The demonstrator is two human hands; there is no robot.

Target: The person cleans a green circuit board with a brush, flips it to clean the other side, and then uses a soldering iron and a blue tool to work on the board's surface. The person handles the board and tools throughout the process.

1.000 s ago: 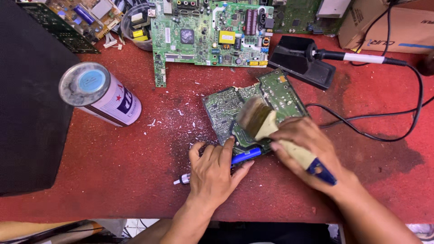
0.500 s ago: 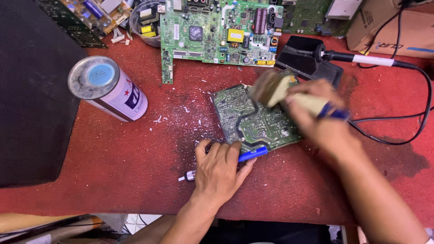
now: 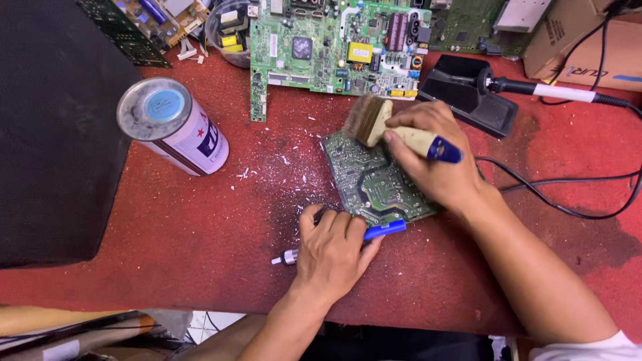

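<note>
Under both hands lies a red work surface (image 3: 200,220), worn and stained, dusted with white flecks and crumbs just left of the hands. Nothing of the room beyond the bench shows, save a strip of pale floor at the near edge.

Right hand (image 3: 435,164): closed around the pale handle of a paintbrush (image 3: 388,127), blue at its end. The bristles rest on the far corner of a small green circuit board (image 3: 374,180), which lies flat between the two hands.

Left hand (image 3: 331,251): palm down, fingers loosely spread, pressing on the bench at the near edge of the small board. Beneath it lies a blue-handled tool (image 3: 384,230), its metal tip (image 3: 284,258) showing on the hand's left side. Whether the fingers grip the tool or merely rest on it cannot be told.

Other items: a spray can (image 3: 174,127) lies tilted well to the left of the hands. A large black box (image 3: 53,127) stands farther left. A bigger green circuit board (image 3: 334,43) lies beyond the right hand. A soldering iron (image 3: 542,90) rests on its black stand (image 3: 468,97) just beyond the right hand, its black cable (image 3: 568,207) looping to the right of that wrist. A cardboard box (image 3: 588,40) sits at the far right corner.
</note>
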